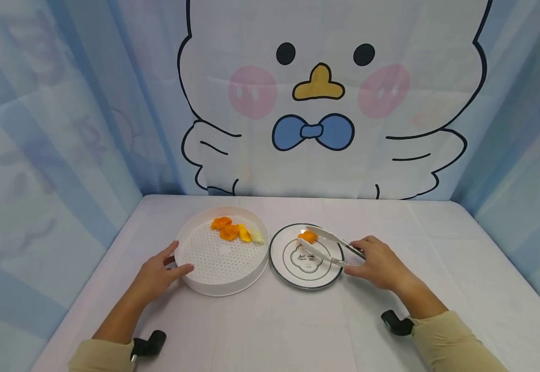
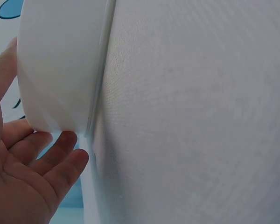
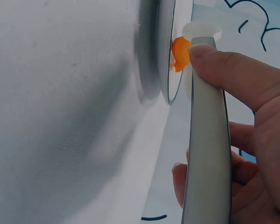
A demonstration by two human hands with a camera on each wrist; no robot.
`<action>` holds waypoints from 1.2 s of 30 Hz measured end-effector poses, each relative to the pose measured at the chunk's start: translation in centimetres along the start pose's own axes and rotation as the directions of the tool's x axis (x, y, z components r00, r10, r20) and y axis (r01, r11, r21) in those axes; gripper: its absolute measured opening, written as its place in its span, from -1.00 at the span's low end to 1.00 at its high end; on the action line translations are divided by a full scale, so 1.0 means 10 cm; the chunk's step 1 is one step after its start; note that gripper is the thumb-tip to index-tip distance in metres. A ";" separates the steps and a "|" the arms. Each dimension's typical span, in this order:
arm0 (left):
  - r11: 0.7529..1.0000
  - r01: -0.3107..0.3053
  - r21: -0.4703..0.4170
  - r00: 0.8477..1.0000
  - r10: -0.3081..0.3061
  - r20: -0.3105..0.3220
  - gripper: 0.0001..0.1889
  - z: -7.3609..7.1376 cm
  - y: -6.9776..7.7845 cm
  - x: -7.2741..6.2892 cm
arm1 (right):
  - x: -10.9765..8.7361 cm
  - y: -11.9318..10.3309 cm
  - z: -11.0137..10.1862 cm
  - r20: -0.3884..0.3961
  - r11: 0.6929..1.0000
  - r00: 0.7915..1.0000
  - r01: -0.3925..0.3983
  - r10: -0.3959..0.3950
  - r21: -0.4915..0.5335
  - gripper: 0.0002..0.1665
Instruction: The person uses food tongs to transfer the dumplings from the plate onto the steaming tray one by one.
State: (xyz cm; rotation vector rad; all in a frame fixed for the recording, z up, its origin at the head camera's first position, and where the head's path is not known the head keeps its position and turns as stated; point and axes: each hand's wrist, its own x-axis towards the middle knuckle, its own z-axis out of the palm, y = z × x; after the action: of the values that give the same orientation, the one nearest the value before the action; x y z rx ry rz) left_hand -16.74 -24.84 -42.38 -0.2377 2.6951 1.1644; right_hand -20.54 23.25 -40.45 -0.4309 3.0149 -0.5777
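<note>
My right hand (image 1: 378,262) grips a pair of tongs (image 1: 330,236), thumb on one arm, in the right wrist view too. The tongs' pale tips stand apart on either side of an orange, petal-like piece (image 1: 308,236) over the white, dark-rimmed plate (image 1: 279,268). At the left, my left hand (image 1: 154,276) touches the outer wall of a round white perforated tray (image 1: 204,266), thumb and fingers spread along its edge. Several thin orange, yellow and pale pieces (image 1: 229,232) lie toward the tray's far side. The left wrist view shows fingertips against the tray's smooth wall (image 2: 60,70).
Tray and plate stand side by side on a table with a white cloth (image 1: 270,330). Behind hangs a cartoon-printed curtain (image 1: 316,170), with blue-patterned curtains on both sides. Black wrist mounts (image 1: 150,344) are strapped near both sleeves.
</note>
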 end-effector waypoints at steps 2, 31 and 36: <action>1.000 0.001 0.000 1.000 -0.001 0.002 0.03 0.00 0.01 0.00 | 0.00 -0.01 0.00 0.000 1.000 1.000 0.002 -0.002 -0.001 -0.20; 1.000 0.015 -0.006 1.000 -0.015 0.004 0.02 0.00 0.01 -0.01 | -0.05 -0.03 0.05 -0.008 0.998 1.000 0.015 -0.014 0.059 -0.23; 1.000 0.015 -0.014 1.000 -0.015 0.003 0.03 0.00 0.00 -0.01 | -0.06 -0.05 0.11 -0.041 0.999 0.998 0.045 -0.044 0.025 -0.29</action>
State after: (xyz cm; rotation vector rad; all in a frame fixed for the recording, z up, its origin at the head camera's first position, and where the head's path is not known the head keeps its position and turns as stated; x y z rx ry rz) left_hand -16.68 -24.80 -42.38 -0.2579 2.6790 1.1786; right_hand -19.78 22.57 -41.31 -0.4920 3.0399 -0.6355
